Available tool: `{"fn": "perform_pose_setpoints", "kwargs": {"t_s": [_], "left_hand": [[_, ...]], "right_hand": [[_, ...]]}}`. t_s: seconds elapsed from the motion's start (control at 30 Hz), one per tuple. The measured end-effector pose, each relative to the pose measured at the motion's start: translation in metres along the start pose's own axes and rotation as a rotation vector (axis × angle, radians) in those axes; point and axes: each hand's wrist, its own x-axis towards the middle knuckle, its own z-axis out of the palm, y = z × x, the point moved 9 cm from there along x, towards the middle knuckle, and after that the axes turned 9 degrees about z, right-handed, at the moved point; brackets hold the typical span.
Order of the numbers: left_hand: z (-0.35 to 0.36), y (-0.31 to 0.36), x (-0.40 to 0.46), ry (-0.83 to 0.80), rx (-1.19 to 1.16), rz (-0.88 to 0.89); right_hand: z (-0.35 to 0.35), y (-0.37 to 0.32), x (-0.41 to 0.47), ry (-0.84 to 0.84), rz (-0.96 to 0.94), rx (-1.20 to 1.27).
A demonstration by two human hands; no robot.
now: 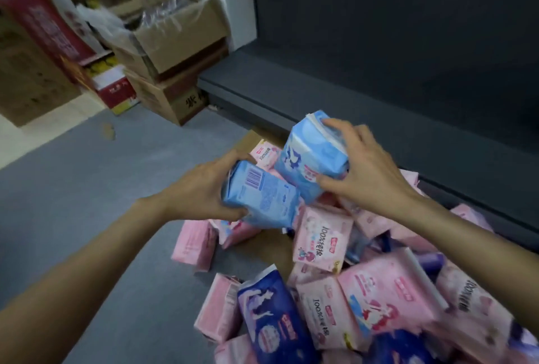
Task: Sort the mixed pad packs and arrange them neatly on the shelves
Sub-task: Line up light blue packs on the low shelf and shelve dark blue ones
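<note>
My left hand [201,188] grips a light blue pad pack [262,197] with its barcode side up. My right hand [364,168] grips a second light blue pad pack [309,159], tilted and touching the first. Both packs are held above a heap of mixed packs on the floor: pink packs [320,241] and dark blue packs [271,320]. The dark grey bottom shelf [262,83] runs behind the heap, and no packs show on it.
Stacked cardboard boxes [175,51] stand at the shelf's left end, with a red-printed carton [43,37] further left. Grey floor [87,188] spreads to the left of the heap. A flattened cardboard sheet [268,247] lies under the packs.
</note>
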Motion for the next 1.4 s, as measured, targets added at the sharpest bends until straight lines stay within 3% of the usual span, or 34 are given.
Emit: {"fn": "perform_pose_setpoints", "kwargs": {"t_s": [0.3, 0.47, 0.67, 0.9, 0.97, 1.07, 1.13, 1.2, 1.27, 1.4], "left_hand": [[-0.011, 0.129, 0.138, 0.202, -0.185, 0.07], [0.031, 0.191, 0.227, 0.19, -0.159, 0.045], [0.118, 0.26, 0.316, -0.047, 0.035, 0.036], [0.196, 0.334, 0.398, -0.129, 0.288, 0.21], [0.21, 0.358, 0.417, -0.128, 0.439, 0.316], [0.221, 0.399, 0.438, -0.045, 0.75, 0.616], [0.228, 0.408, 0.457, -0.042, 0.818, 0.684], [0.227, 0.407, 0.479, -0.019, 0.727, 0.634], [0.218, 0.395, 0.501, 0.074, 0.49, 0.507], [0.245, 0.325, 0.525, 0.196, -0.361, -0.019]], "right_hand": [[-0.163, 0.157, -0.054, 0.206, 0.272, 0.303], [-0.204, 0.258, -0.099, 0.22, 0.452, 0.29], [-0.233, 0.361, -0.151, 0.321, 0.565, 0.269], [-0.257, 0.452, -0.178, 0.432, 0.641, 0.246], [-0.273, 0.477, -0.176, 0.462, 0.685, 0.175], [-0.294, 0.51, -0.166, 0.487, 0.707, 0.085], [-0.308, 0.525, -0.154, 0.495, 0.672, 0.004], [-0.32, 0.538, -0.138, 0.494, 0.627, -0.019], [-0.328, 0.551, -0.121, 0.482, 0.594, -0.028], [-0.334, 0.575, -0.087, 0.446, 0.524, 0.0]]}}
